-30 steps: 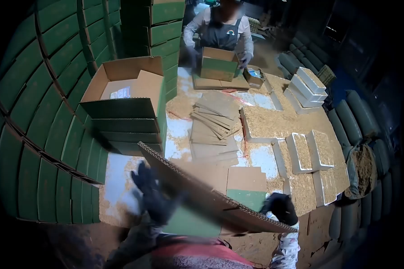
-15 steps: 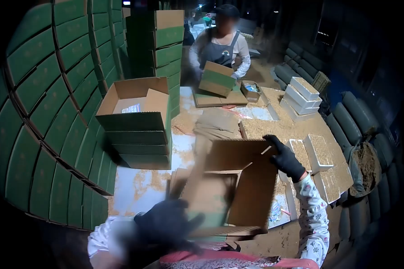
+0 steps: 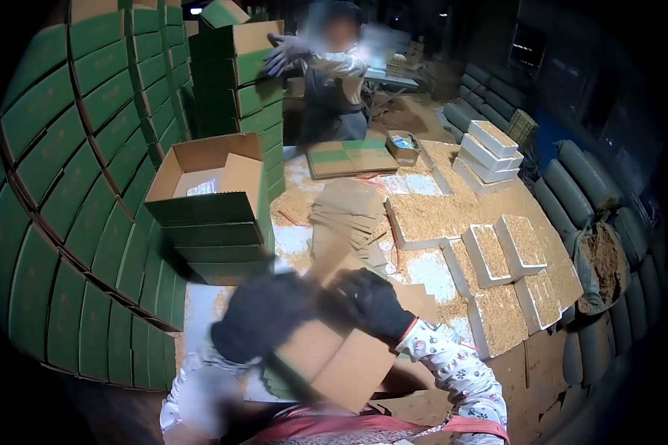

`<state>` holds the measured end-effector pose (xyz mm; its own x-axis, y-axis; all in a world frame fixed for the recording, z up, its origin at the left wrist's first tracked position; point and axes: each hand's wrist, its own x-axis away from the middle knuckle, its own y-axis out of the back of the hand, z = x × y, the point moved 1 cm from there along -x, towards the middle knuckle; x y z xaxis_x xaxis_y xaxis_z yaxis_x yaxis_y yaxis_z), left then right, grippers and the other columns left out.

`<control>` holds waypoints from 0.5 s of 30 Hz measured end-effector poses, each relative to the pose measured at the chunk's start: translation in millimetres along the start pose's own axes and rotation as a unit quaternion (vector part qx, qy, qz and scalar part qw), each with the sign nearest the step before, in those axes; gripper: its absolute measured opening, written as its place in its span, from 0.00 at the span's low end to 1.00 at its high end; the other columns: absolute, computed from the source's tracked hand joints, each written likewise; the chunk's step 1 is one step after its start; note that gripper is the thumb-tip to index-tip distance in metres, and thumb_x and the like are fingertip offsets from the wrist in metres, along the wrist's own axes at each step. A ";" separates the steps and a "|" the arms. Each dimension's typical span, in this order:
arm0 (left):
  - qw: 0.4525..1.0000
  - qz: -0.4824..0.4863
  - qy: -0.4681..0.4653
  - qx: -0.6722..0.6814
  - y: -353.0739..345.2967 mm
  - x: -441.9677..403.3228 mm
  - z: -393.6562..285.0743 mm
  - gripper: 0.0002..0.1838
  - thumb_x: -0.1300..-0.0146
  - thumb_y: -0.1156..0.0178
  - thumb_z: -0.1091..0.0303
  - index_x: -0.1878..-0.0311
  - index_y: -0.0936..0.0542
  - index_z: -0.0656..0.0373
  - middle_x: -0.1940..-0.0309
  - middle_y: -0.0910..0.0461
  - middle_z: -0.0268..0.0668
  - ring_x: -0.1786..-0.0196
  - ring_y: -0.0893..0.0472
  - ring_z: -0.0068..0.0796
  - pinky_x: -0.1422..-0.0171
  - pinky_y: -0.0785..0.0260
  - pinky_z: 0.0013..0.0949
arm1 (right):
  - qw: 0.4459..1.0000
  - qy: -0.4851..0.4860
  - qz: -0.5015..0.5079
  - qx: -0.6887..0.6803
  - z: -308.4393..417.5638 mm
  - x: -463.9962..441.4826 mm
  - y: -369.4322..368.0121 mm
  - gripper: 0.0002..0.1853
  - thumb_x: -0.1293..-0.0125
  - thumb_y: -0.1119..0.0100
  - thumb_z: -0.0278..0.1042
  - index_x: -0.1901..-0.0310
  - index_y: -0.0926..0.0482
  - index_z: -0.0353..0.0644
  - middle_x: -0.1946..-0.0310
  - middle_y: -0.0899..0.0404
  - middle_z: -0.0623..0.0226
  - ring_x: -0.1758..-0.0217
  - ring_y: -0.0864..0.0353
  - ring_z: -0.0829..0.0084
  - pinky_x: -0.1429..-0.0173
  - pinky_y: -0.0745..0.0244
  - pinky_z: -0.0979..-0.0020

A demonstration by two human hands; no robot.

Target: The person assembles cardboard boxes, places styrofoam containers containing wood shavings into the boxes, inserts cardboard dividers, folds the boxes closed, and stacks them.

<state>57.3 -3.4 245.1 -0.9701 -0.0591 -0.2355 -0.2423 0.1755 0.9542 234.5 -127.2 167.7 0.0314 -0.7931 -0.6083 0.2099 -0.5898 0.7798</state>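
Note:
A cardboard box, brown with green parts, is tilted in front of me, its flaps partly blurred. My right hand, in a dark glove, has its fingers bent around the box's far edge. My left hand, also gloved, is at the box's left side; motion smears its fingers, so its grip is unclear. Beyond my hands lie several flat cardboard pieces. To the left, an open green box with a small printed packet inside tops a stack of boxes.
Green boxes form a wall on the left, beside a tall stack. A co-worker reaches toward that stack. White trays of a crumbly tan material cover the right side. Flat green cartons lie at the back; filled sacks are stacked at right.
The box has turned over from its open side and dropped lower. My right hand has moved left and nearer my left hand. The co-worker's box has left their hands; an arm now reaches out.

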 end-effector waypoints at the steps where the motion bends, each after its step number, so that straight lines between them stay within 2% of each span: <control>1: 0.989 -0.134 0.038 0.054 14.6 8.5 11.3 0.26 0.52 0.38 0.57 0.51 0.26 0.61 0.54 0.26 0.43 0.49 0.28 0.41 0.45 0.36 0.32 | 1.000 -0.013 -0.002 0.006 -0.6 6.8 -5.9 0.14 0.48 0.46 0.28 0.58 0.27 0.39 0.60 0.27 0.58 0.65 0.25 0.62 0.59 0.28 0.67; 3: 0.979 -0.122 -0.013 0.160 -38.2 3.0 23.5 0.31 0.50 0.40 0.53 0.44 0.32 0.58 0.47 0.31 0.43 0.44 0.33 0.42 0.39 0.45 0.39 | 0.962 -0.146 -0.114 -0.198 6.7 0.7 8.8 0.16 0.49 0.46 0.25 0.56 0.28 0.39 0.60 0.28 0.59 0.61 0.26 0.64 0.58 0.28 0.67; 5: 0.956 -0.114 -0.060 0.263 -100.1 3.6 24.5 0.36 0.47 0.42 0.48 0.38 0.39 0.55 0.41 0.37 0.44 0.38 0.37 0.42 0.33 0.54 0.46 | 0.967 -0.127 -0.206 -0.075 -3.5 8.5 11.1 0.17 0.47 0.47 0.24 0.53 0.31 0.37 0.59 0.29 0.59 0.56 0.27 0.66 0.55 0.29 0.68; 6: 0.986 -0.046 -0.093 0.131 -98.6 4.9 -9.1 0.36 0.47 0.46 0.44 0.38 0.38 0.52 0.39 0.39 0.44 0.37 0.40 0.42 0.33 0.59 0.48 | 0.960 -0.125 -0.252 -0.011 -8.5 12.3 12.4 0.18 0.46 0.48 0.24 0.51 0.32 0.37 0.58 0.29 0.60 0.54 0.28 0.67 0.54 0.29 0.69; 7: 0.992 0.024 -0.123 -0.002 -93.5 4.8 -36.0 0.36 0.46 0.49 0.39 0.38 0.37 0.50 0.38 0.41 0.45 0.36 0.42 0.42 0.32 0.63 0.50 | 0.948 -0.120 -0.290 0.048 -11.5 14.6 28.4 0.18 0.44 0.48 0.26 0.50 0.33 0.36 0.57 0.29 0.58 0.53 0.28 0.67 0.52 0.29 0.68; 8: 0.995 0.015 -0.101 -0.019 -93.5 5.5 -31.5 0.37 0.47 0.52 0.36 0.38 0.37 0.49 0.38 0.41 0.47 0.36 0.42 0.43 0.33 0.63 0.53 | 0.923 -0.196 -0.330 0.006 -29.0 37.8 28.4 0.19 0.44 0.49 0.26 0.49 0.33 0.35 0.55 0.30 0.55 0.51 0.29 0.64 0.49 0.31 0.67; 9: 0.998 -0.044 -0.019 -0.048 -87.9 5.8 -14.8 0.36 0.46 0.49 0.40 0.38 0.37 0.51 0.40 0.40 0.48 0.38 0.39 0.43 0.33 0.61 0.51 | 0.889 -0.274 -0.365 -0.034 -36.6 66.9 20.7 0.20 0.44 0.49 0.27 0.48 0.34 0.35 0.53 0.30 0.53 0.50 0.29 0.61 0.46 0.32 0.66; 11: 0.989 -0.110 0.102 -0.002 -74.2 17.6 35.0 0.33 0.45 0.46 0.48 0.39 0.37 0.55 0.42 0.37 0.48 0.39 0.37 0.43 0.35 0.52 0.47 | 0.832 -0.469 -0.215 -0.204 -15.7 113.6 1.9 0.19 0.43 0.50 0.29 0.48 0.33 0.36 0.51 0.31 0.49 0.47 0.31 0.56 0.40 0.39 0.60; 12: 0.972 -0.176 0.144 0.066 -76.6 29.1 63.0 0.33 0.46 0.44 0.52 0.39 0.37 0.55 0.42 0.36 0.48 0.42 0.35 0.45 0.37 0.48 0.45 | 0.891 -0.337 -0.058 -0.297 4.2 118.0 -3.8 0.21 0.43 0.49 0.30 0.47 0.34 0.37 0.51 0.31 0.49 0.49 0.29 0.55 0.38 0.41 0.58; 13: 0.947 -0.234 0.180 0.131 -82.2 37.7 89.6 0.32 0.47 0.42 0.55 0.39 0.37 0.55 0.43 0.36 0.49 0.44 0.34 0.46 0.40 0.44 0.43 | 0.878 -0.319 0.036 -0.356 29.0 112.2 -8.3 0.22 0.44 0.49 0.30 0.46 0.35 0.37 0.52 0.30 0.48 0.52 0.28 0.55 0.37 0.43 0.57; 14: 0.941 -0.171 0.183 0.227 -95.3 42.7 107.8 0.31 0.47 0.42 0.58 0.40 0.37 0.57 0.43 0.36 0.49 0.44 0.33 0.46 0.40 0.43 0.42 | 0.853 -0.300 0.132 -0.405 53.7 106.0 -12.2 0.24 0.44 0.48 0.31 0.44 0.37 0.37 0.53 0.29 0.48 0.55 0.26 0.56 0.36 0.45 0.55; 15: 0.924 -0.105 0.185 0.319 -114.9 52.4 119.7 0.30 0.46 0.42 0.61 0.40 0.36 0.58 0.44 0.35 0.50 0.45 0.33 0.46 0.41 0.41 0.40 | 0.843 -0.349 0.072 -0.402 51.9 91.7 -5.3 0.26 0.43 0.49 0.31 0.42 0.41 0.36 0.57 0.28 0.47 0.58 0.25 0.55 0.40 0.41 0.56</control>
<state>32.6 91.0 101.1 -0.8575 -0.4689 -0.2118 -0.4991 0.6581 0.5638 185.5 -204.7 115.5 -0.4104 -0.9098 -0.0611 0.8572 -0.4078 0.3145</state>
